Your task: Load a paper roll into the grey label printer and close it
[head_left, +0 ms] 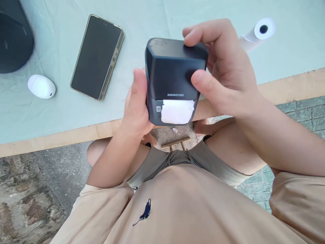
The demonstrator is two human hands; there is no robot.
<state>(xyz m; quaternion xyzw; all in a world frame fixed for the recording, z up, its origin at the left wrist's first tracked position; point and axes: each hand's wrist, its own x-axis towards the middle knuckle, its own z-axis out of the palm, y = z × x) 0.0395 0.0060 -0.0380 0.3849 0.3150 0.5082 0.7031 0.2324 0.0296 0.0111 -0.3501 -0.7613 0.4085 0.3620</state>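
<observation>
A small dark label printer (172, 73) marked NIIMBOT is held above the table's front edge, over my lap. A strip of white label paper (177, 112) sticks out of its front slot. My left hand (135, 105) cups its left side and underside, thumb along the edge. My right hand (220, 67) grips the lid from the right, with the fingers over the top and the thumb pressed on the front face.
On the pale green table cover (63, 112) lie a black phone (98, 56), a white oval case (41, 86), a white paper roll (257, 34) and part of a dark object (12, 37). A stone floor lies below.
</observation>
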